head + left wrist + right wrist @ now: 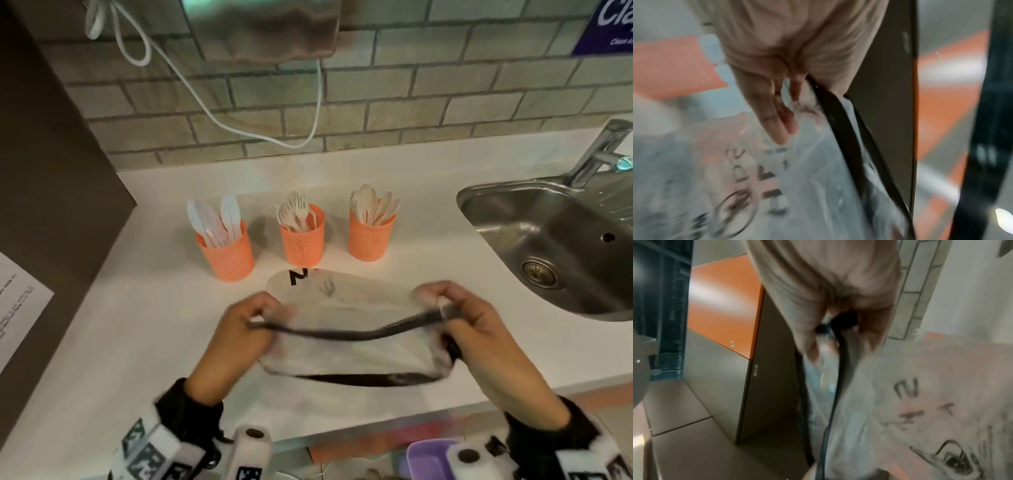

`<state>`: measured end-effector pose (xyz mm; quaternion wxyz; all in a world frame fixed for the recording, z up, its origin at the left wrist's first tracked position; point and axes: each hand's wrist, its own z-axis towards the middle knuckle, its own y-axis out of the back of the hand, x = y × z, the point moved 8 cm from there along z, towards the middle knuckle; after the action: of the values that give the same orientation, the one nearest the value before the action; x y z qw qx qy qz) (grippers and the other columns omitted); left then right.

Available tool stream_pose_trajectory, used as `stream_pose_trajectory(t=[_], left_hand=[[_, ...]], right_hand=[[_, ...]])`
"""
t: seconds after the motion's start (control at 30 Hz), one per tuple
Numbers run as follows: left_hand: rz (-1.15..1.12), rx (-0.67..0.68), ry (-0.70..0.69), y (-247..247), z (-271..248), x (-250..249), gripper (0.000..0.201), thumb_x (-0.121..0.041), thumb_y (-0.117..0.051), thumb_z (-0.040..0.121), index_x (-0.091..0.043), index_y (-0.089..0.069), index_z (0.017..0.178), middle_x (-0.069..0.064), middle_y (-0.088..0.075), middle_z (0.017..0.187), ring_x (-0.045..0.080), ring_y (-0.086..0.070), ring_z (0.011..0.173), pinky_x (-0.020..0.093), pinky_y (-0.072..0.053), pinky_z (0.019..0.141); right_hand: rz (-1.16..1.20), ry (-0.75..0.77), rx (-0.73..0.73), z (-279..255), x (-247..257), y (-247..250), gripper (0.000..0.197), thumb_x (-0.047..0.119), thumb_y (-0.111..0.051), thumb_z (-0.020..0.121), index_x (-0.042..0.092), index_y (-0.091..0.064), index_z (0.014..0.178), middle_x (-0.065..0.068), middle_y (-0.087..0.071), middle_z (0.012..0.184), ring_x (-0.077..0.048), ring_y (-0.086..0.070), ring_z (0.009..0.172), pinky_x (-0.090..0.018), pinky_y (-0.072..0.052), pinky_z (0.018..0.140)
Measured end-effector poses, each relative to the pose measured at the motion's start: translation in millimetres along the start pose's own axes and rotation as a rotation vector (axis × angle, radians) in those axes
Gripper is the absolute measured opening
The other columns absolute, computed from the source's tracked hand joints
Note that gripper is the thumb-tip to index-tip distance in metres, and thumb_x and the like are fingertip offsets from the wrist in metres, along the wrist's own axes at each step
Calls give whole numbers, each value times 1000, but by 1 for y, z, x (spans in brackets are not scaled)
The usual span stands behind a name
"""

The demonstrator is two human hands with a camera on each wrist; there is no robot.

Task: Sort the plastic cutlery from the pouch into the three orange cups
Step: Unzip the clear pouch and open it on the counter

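Both hands hold a clear plastic pouch (352, 346) with a black zip edge above the counter's front. My left hand (246, 329) pinches its left end and my right hand (455, 315) pinches its right end, stretching the zip edge between them. The left wrist view shows the pouch (807, 186) with dark print below the fingers (777, 116). The right wrist view shows the fingers (838, 324) clamped on the black zip end, with the pouch (920, 402) below. Behind stand three orange cups: the left cup (227, 255) with knives, the middle cup (302, 241) with forks, the right cup (370, 236) with spoons.
A steel sink (555, 246) with a tap (603, 154) is set into the white counter (137, 325) at the right. A brick-tiled wall runs behind, with a white cable (239, 116) hanging down it. A dark cabinet side (44, 171) stands at the left.
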<state>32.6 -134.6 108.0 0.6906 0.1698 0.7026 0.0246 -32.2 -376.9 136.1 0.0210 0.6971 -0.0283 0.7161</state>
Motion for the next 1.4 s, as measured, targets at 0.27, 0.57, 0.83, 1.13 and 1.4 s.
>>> stream_pose_trajectory(t=[0.27, 0.57, 0.83, 1.13, 1.4], left_hand=[[-870, 19, 237, -21, 10, 10, 29, -22, -53, 82, -1, -71, 90, 12, -71, 94, 10, -68, 74, 21, -59, 67], [37, 336, 194, -41, -5, 52, 16, -16, -59, 89, -8, -59, 75, -12, -38, 39, 0, -32, 36, 11, -25, 38], [-390, 404, 466, -45, -2, 87, 40, -40, -78, 68, -7, -73, 89, 4, -65, 81, 18, -59, 74, 29, -51, 65], [-1048, 234, 443, -58, 36, 83, 25, -26, -63, 83, -7, -70, 97, 12, -71, 97, 21, -71, 86, 31, -59, 73], [-515, 625, 604, -91, -7, 106, 40, -42, -48, 88, -16, -61, 115, 5, -66, 82, 5, -58, 52, 14, -46, 47]], right_hand=[[-240, -302, 642, -35, -60, -39, 24, 46, -68, 78, 25, -72, 90, -33, -62, 79, -49, -54, 65, -46, -46, 67], [794, -290, 246, 20, -43, -8, 27, 28, -84, 60, 13, -70, 77, -12, -71, 98, -25, -69, 93, -43, -56, 84], [892, -351, 133, 43, -80, -15, 43, 33, -89, 55, 9, -68, 82, -2, -59, 72, -10, -55, 60, -17, -48, 57], [-46, -395, 669, -1, -92, -47, 36, 29, -74, 76, -7, -65, 78, 13, -45, 41, 0, -35, 35, -12, -29, 46], [1003, -414, 157, 48, -98, -8, 41, 13, -86, 49, 8, -70, 86, -18, -68, 106, -33, -66, 101, -53, -50, 86]])
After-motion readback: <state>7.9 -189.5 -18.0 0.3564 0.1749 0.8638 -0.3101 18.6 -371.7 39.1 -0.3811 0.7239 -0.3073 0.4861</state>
